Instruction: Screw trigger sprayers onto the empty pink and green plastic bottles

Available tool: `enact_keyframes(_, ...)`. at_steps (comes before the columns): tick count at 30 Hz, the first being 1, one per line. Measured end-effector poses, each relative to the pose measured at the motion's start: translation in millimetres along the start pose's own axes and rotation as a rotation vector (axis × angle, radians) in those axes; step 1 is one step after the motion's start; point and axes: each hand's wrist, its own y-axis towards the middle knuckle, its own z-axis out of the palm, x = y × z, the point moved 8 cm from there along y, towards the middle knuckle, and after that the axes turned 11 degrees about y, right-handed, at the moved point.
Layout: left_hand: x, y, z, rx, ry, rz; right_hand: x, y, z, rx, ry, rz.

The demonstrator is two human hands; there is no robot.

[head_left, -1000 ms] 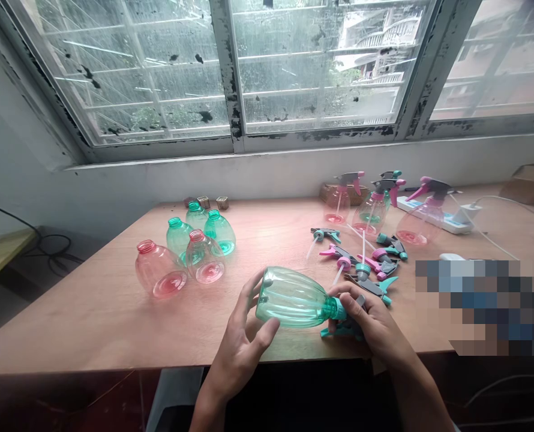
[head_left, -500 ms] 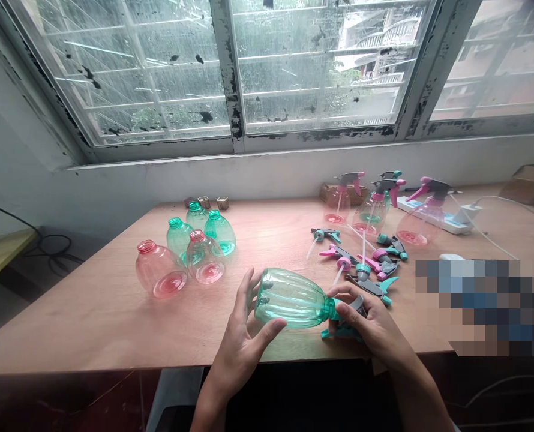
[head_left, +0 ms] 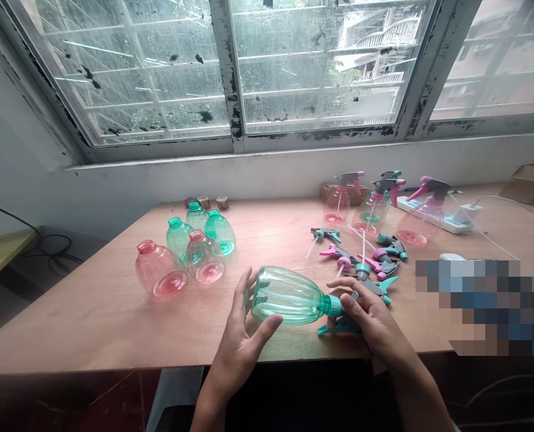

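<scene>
1. Green bottle (head_left: 287, 297), held sideways over the bench (head_left: 91, 324) near its front edge; left hand (head_left: 242, 348) fingers spread around the base, firmness unclear; right hand (head_left: 372, 312) fingers pinch the sprayer head (head_left: 342, 324) at its neck.
2. Five uncapped bottles (head_left: 159, 273) stand left.
3. Capped bottles (head_left: 336, 207), tubes inside, stand back right.
4. Loose sprayers (head_left: 370, 285) crowd the right hand; bench surface stretches left.

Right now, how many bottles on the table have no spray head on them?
5, clustered at left: left pink bottle, right pink bottle; behind them, left green bottle, rear green bottle and right green bottle.
</scene>
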Motion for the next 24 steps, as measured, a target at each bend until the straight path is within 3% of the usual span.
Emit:
enact_keyframes(15, -6.6, 1.3, 1.7, 0.045, 0.033, 0.033, 4.3, -0.2, 4.4, 0.014, -0.103, 0.006)
enact_keyframes(24, -3.4, 1.0, 1.0, 0.025, 0.042, 0.005, 2.0, -0.2, 2.7, -0.009, -0.052, 0.024)
